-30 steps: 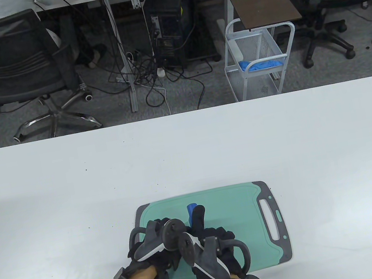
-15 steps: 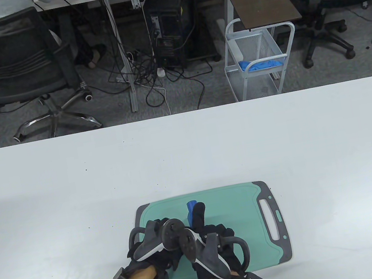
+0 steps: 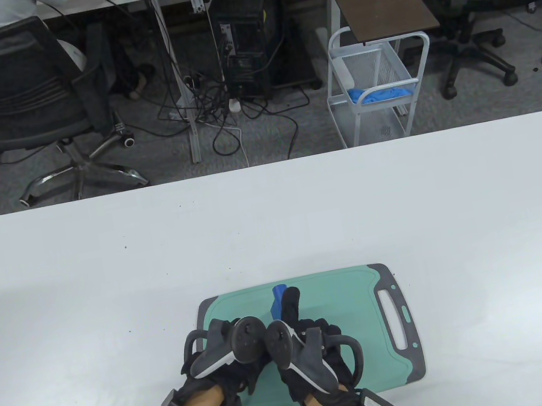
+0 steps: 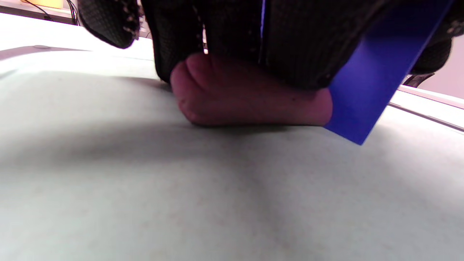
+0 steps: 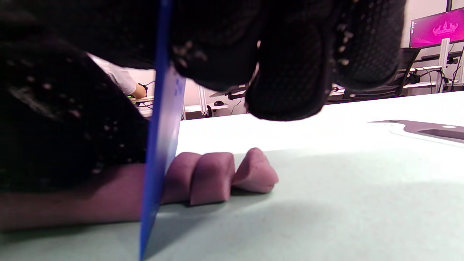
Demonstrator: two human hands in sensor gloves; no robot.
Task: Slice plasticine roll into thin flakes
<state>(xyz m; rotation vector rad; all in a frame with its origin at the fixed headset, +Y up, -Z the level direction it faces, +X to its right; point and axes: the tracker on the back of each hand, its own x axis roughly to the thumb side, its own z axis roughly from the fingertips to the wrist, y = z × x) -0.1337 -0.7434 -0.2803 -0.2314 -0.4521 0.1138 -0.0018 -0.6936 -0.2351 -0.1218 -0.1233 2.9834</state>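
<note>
A green cutting board (image 3: 356, 298) lies at the table's near edge. A pinkish plasticine roll (image 4: 250, 98) lies on it, hidden by the hands in the table view. My left hand (image 3: 226, 349) presses down on the roll and holds it in place. My right hand (image 3: 307, 348) grips a thin blue blade (image 5: 161, 145), whose tip shows in the table view (image 3: 279, 293). The blade stands on edge and cuts down through the roll (image 5: 90, 199) to the board. Three cut slices (image 5: 217, 177) lie just right of the blade.
The board's dark grey handle end (image 3: 401, 316) with a slot is to the right of my hands. The white table (image 3: 109, 294) stretches away on all sides. Chairs, a wire cart and cables stand on the floor beyond the far edge.
My right hand and the blade have shifted slightly away from me along the board. My left hand has moved a little to the left, still on the roll.
</note>
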